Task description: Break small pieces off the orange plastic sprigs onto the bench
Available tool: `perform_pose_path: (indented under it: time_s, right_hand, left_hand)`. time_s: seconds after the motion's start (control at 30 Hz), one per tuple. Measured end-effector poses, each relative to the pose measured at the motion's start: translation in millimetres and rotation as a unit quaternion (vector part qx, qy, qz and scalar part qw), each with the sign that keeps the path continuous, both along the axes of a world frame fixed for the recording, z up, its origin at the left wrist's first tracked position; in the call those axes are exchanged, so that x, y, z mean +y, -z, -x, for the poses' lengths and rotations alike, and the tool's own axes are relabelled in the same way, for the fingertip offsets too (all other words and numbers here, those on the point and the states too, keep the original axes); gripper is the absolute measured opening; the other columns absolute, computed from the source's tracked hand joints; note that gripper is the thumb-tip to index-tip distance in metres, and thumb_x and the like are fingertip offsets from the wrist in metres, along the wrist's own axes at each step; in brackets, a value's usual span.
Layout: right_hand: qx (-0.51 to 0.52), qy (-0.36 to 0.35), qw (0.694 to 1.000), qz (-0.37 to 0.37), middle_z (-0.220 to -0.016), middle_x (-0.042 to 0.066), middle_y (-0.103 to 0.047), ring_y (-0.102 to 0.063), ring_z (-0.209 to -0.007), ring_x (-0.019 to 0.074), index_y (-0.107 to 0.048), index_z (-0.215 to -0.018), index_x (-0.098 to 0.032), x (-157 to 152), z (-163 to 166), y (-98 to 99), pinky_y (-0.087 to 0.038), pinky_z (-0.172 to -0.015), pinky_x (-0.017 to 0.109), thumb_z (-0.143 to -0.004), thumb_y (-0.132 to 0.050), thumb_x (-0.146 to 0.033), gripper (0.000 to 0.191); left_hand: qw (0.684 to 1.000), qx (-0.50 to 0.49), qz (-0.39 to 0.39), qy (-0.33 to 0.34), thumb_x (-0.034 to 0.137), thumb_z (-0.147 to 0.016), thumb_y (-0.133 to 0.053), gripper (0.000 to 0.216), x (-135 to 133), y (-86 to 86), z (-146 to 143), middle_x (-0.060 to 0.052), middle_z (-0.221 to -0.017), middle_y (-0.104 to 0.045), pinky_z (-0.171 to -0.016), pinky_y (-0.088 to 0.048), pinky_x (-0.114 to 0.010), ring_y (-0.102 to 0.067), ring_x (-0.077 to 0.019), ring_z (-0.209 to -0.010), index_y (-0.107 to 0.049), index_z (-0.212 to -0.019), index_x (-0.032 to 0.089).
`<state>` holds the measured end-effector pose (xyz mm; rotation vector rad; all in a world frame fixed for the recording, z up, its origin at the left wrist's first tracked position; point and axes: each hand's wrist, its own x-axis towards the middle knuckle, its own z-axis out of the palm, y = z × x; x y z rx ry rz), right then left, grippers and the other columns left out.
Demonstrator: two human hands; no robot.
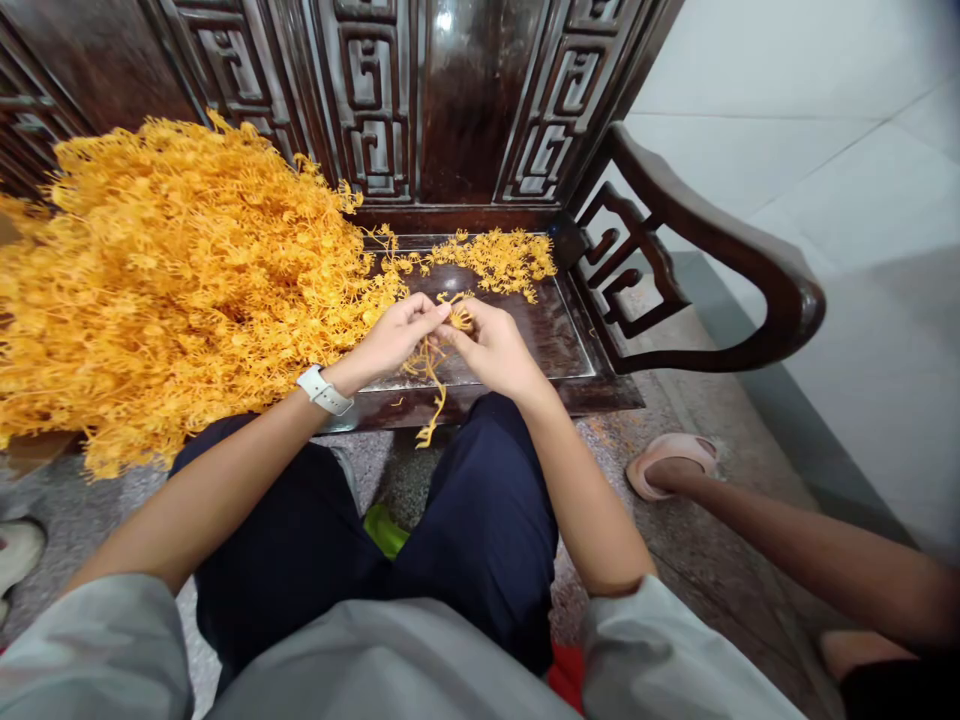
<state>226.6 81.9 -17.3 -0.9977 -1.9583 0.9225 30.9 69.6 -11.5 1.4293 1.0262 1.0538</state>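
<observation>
My left hand [395,337] and my right hand [491,347] meet over the front of a dark wooden bench seat [559,340]. Both pinch a small orange plastic sprig [435,365], whose stem hangs down toward my knees. A white watch [324,390] sits on my left wrist. A big heap of orange plastic sprigs [165,290] covers the bench's left side, just left of my left hand. A smaller pile of sprigs [499,260] lies at the back of the seat, beyond my hands.
The carved bench back [450,100] rises behind, and a curved armrest [720,250] stands on the right. Another person's leg [817,555] with a pink slipper [671,460] stretches in from the right. A white shoe [16,555] shows at far left.
</observation>
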Motion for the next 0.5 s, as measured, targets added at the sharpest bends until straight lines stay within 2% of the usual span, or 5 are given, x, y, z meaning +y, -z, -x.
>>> perform_pose_path:
  time_s: [0.13,0.23,0.37,0.43,0.5]
  right_hand:
    - [0.049,-0.038,0.997,0.037,-0.082,-0.002,-0.064,-0.057,-0.072,0.0169,-0.056,-0.113,-0.023,-4,4,3.1,-0.043,-0.069,0.031,-0.101,-0.072,-0.048,0.032]
    - [0.069,-0.077,0.994,0.033,-0.083,-0.003,-0.062,-0.059,-0.071,0.0156,-0.05,-0.124,-0.024,-8,7,-3.9,-0.045,-0.069,0.03,-0.103,-0.066,-0.037,0.029]
    - [0.035,-0.16,0.986,0.025,-0.079,-0.004,-0.059,-0.055,-0.068,0.0131,-0.053,-0.113,-0.023,-32,13,-24.3,-0.046,-0.069,0.028,-0.103,-0.064,-0.027,0.015]
    - [0.094,-0.269,0.953,0.105,-0.082,-0.002,-0.066,-0.059,-0.067,0.0122,-0.054,-0.111,-0.022,-52,17,-32.5,-0.048,-0.065,0.026,-0.104,-0.068,-0.033,0.019]
    - [0.148,-0.39,0.892,0.173,-0.087,0.001,-0.072,-0.066,-0.069,0.0118,-0.058,-0.109,-0.021,-71,20,-38.1,-0.053,-0.065,0.025,-0.103,-0.075,-0.037,0.024]
  left_hand:
    - [0.999,-0.042,0.013,-0.028,0.064,-0.096,-0.076,0.051,-2,4.1,-4,0.005,-0.06,-0.051,-0.049,-0.039,-0.022,-0.049,-0.0083,-0.048,-0.055,-0.078,0.021]
    - [0.988,-0.091,0.092,-0.084,0.05,-0.097,-0.077,0.045,-4,8.2,-11,0.009,-0.055,-0.039,-0.043,-0.027,-0.021,-0.033,-0.0053,-0.042,-0.052,-0.074,0.021]
    - [0.977,-0.089,0.146,-0.13,0.029,-0.095,-0.073,0.039,2,14.4,-13,0.005,-0.056,-0.045,-0.042,-0.025,-0.02,-0.034,-0.005,-0.043,-0.047,-0.067,0.021]
    - [0.972,-0.09,0.145,-0.16,0.029,-0.095,-0.071,0.042,12,14.7,-4,0.008,-0.051,-0.035,-0.041,-0.023,-0.02,-0.03,-0.0052,-0.041,-0.041,-0.067,0.023]
    - [0.967,-0.094,0.139,-0.191,0.034,-0.097,-0.07,0.047,22,12.3,10,0.013,-0.05,-0.022,-0.039,-0.018,-0.019,-0.019,-0.0046,-0.038,-0.033,-0.069,0.024]
